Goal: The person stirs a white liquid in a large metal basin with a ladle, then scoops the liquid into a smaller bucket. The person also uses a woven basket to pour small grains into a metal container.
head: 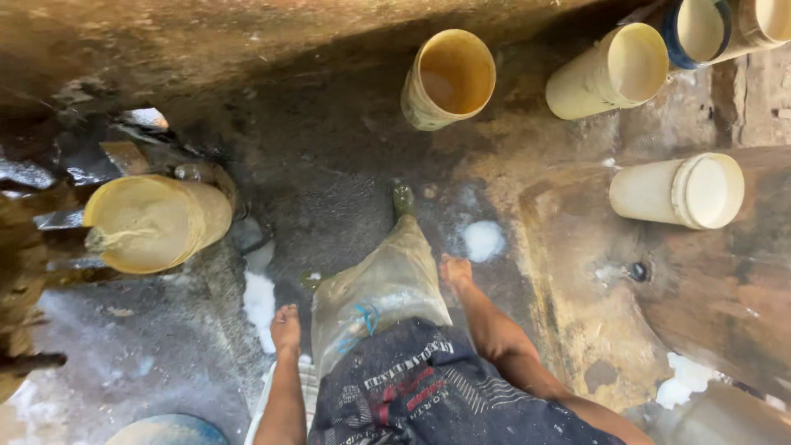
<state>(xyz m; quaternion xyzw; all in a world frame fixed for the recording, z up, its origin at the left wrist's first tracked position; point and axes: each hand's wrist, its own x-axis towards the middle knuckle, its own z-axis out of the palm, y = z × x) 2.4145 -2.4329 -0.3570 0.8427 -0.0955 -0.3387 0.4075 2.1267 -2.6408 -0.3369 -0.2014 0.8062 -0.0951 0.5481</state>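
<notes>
I look straight down my own body at a wet, muddy floor. My left hand (286,326) hangs at my side with its fingers curled in, and nothing shows in it. My right hand (456,270) hangs on the other side, also curled and holding nothing. Between them is a clear plastic apron (379,288) over dark printed shorts (412,387). One green boot (402,199) steps forward. To the left, a yellow bucket (152,222) stands brimful of cloudy liquid, with a thin stream running into it.
An open yellow bucket (449,78) holding a little liquid stands ahead. Two cream buckets (610,70) (680,191) and a blue-rimmed one (700,29) are at the right. White foam patches (483,240) dot the floor. A small drain (638,271) sits in a stained basin.
</notes>
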